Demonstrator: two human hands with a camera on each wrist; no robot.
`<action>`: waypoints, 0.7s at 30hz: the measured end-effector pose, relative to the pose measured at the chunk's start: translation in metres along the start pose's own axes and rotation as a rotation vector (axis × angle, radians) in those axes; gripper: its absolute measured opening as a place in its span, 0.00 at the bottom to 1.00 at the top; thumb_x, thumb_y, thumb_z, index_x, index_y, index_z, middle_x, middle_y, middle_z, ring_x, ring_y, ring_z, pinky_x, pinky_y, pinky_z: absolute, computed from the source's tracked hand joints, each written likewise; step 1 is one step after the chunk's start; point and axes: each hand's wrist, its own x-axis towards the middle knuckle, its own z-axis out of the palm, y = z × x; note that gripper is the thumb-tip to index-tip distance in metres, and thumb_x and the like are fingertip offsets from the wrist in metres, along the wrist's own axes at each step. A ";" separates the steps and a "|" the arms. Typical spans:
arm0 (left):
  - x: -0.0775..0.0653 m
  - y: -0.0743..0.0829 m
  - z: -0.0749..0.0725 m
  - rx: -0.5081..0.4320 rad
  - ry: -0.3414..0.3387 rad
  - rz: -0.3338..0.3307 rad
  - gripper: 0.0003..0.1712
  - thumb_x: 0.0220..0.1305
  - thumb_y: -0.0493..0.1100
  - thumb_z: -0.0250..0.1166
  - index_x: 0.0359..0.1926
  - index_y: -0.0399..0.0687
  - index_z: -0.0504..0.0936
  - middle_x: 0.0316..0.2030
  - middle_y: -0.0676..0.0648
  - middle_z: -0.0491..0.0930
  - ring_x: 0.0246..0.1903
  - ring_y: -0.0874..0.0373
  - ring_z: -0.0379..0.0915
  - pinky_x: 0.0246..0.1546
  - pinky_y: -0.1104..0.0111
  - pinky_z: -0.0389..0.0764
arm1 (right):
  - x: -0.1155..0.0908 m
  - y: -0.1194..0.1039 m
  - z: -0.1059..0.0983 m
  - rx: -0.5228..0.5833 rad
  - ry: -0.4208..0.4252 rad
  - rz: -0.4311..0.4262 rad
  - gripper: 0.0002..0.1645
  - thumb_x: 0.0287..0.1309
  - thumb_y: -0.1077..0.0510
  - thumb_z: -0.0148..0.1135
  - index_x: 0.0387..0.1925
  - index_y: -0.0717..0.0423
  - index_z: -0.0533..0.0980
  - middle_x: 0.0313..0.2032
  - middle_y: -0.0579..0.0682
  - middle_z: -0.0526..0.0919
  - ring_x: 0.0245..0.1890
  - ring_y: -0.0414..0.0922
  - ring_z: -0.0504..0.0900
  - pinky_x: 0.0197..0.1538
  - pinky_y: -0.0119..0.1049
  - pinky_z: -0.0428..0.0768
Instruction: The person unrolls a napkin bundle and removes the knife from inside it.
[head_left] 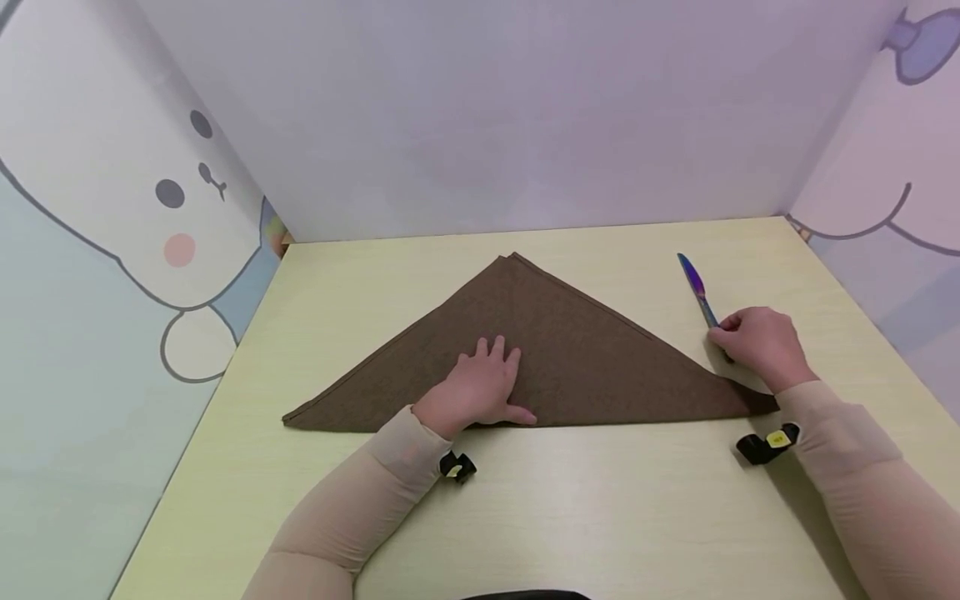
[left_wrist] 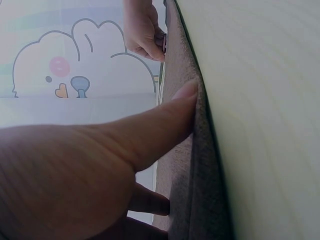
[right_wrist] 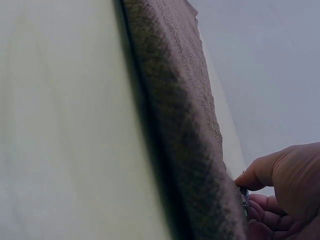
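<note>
A brown cloth point(head_left: 585, 358), folded into a wide triangle, lies on the table with its peak toward the back wall. My left hand point(head_left: 480, 387) rests on it with fingers spread, left of its middle, the thumb along the near folded edge. In the left wrist view that thumb point(left_wrist: 165, 120) presses on the cloth's fold. By the cloth's right corner, my right hand point(head_left: 761, 342) pinches the handle of a table knife point(head_left: 694, 279) with a shiny blue-purple blade. The blade points to the back. In the right wrist view the fingers point(right_wrist: 260, 172) hide most of the handle.
The pale wooden table point(head_left: 585, 508) meets a plain wall point(head_left: 525, 125) at the back. Panels with cartoon animals point(head_left: 180, 200) stand at its left and right sides. Dark wrist cameras point(head_left: 767, 444) hang under both sleeves. A black edge point(head_left: 528, 595) shows at the bottom.
</note>
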 end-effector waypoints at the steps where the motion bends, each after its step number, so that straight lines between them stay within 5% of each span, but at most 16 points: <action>1: 0.000 0.000 0.000 0.003 0.001 0.002 0.60 0.52 0.77 0.58 0.75 0.44 0.53 0.72 0.34 0.49 0.70 0.35 0.46 0.60 0.45 0.65 | 0.000 0.000 0.000 0.002 -0.001 0.002 0.16 0.53 0.53 0.60 0.29 0.64 0.83 0.24 0.51 0.83 0.29 0.53 0.77 0.28 0.38 0.68; 21: -0.004 0.000 0.000 0.005 0.015 0.005 0.60 0.52 0.77 0.58 0.74 0.43 0.53 0.72 0.34 0.50 0.70 0.35 0.47 0.60 0.45 0.65 | -0.004 -0.001 0.002 0.031 -0.012 0.013 0.18 0.56 0.51 0.60 0.31 0.64 0.81 0.24 0.50 0.82 0.29 0.51 0.76 0.28 0.37 0.68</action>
